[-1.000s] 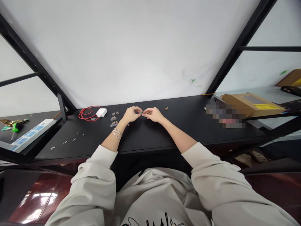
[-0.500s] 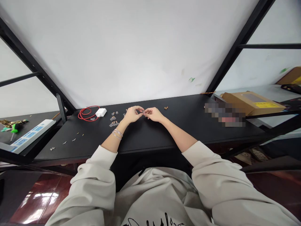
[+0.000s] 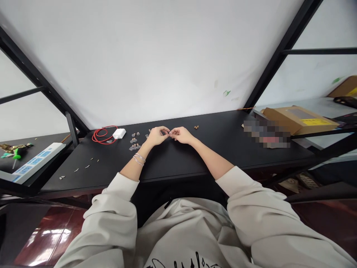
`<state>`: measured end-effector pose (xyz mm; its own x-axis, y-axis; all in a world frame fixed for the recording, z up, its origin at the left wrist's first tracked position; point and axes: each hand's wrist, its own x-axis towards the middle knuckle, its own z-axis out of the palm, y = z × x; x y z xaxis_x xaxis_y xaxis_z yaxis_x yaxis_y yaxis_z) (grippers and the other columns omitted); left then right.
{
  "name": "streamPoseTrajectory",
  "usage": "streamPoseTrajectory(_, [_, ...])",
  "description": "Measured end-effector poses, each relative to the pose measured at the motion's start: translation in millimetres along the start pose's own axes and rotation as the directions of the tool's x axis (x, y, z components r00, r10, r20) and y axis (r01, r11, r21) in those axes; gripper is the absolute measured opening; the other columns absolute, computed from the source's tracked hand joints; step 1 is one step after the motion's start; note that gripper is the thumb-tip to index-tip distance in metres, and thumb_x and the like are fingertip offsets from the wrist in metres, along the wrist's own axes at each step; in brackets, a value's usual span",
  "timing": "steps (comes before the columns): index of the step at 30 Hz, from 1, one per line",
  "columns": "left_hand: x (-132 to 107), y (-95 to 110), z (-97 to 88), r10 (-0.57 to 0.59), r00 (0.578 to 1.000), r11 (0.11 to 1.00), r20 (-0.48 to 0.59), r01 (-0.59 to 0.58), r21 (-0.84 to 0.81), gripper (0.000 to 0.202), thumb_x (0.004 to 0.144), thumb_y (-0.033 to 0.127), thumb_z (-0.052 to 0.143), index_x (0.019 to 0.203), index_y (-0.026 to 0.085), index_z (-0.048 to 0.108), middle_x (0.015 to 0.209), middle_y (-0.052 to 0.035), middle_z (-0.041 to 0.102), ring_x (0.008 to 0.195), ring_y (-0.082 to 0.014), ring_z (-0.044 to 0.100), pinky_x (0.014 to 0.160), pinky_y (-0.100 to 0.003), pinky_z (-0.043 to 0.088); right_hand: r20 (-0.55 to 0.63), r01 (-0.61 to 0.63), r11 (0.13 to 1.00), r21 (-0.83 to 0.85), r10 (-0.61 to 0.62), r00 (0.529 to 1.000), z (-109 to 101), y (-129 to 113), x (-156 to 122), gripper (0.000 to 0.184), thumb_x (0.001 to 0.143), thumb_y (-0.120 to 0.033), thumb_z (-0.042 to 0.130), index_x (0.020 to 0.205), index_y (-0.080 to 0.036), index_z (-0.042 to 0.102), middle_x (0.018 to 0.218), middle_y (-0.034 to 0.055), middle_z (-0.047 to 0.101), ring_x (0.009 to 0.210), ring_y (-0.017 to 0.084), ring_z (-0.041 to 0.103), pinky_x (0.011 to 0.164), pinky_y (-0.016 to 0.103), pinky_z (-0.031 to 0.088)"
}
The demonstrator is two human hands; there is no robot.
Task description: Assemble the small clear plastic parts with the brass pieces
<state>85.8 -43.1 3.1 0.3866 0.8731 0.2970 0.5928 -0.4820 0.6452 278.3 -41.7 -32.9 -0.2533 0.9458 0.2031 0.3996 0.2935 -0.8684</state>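
Left hand (image 3: 157,136) and right hand (image 3: 182,135) over a black table (image 3: 223,145), fingertips (image 3: 166,130) drawn narrowly together, pinching a tiny metal part (image 3: 169,133) between them; its exact form is too small to tell. Small clear pieces (image 3: 134,141) lie just left of the left hand, near a white adapter (image 3: 119,133) and red cable (image 3: 100,136). Brown beads (image 3: 196,127) lie to the right.

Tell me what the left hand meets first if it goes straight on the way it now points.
The left hand points across at the right hand, which it would meet first. Their fingertips nearly join around a tiny item, too small to identify, so that item may come just before it.
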Motion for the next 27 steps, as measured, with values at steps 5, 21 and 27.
streamPoseTrajectory(5, [-0.6,-0.1,-0.1,0.015,1.000,1.000,0.015,-0.015,0.002,0.020,0.078,0.024,0.072,0.096,0.017,0.077,0.084,-0.0022,0.076,0.055,-0.0095,0.055,0.059,-0.023,0.044,0.011,-0.002,1.000,-0.007,0.002,1.000,-0.5,-0.1,-0.2,0.012,0.087,-0.025,0.074,0.088,-0.013,0.075,0.073,0.0047,0.073,0.058,0.012,0.063,0.061,0.024,0.051])
streamPoseTrajectory(21, [-0.1,-2.3,0.3,0.075,0.997,0.996,0.010,-0.075,-0.037,0.028,0.079,0.027,0.068,0.103,0.020,0.079,0.088,-0.0019,0.075,0.055,-0.0086,0.053,0.056,-0.022,0.041,0.042,0.004,1.000,0.016,-0.005,0.999,-1.2,-0.8,1.3,0.008,0.088,-0.021,0.070,0.083,-0.015,0.070,0.069,0.0025,0.070,0.056,0.012,0.061,0.062,0.025,0.049])
streamPoseTrajectory(27, [1.2,-4.2,1.7,0.065,0.998,0.997,0.003,-0.064,-0.042,0.028,0.078,0.026,0.067,0.103,0.019,0.078,0.087,-0.0026,0.076,0.055,-0.0089,0.052,0.055,-0.022,0.041,0.033,0.007,1.000,0.000,-0.007,0.999,-1.1,-1.4,1.4,0.009,0.090,-0.018,0.066,0.081,-0.015,0.068,0.067,0.0015,0.068,0.054,0.011,0.059,0.063,0.025,0.048])
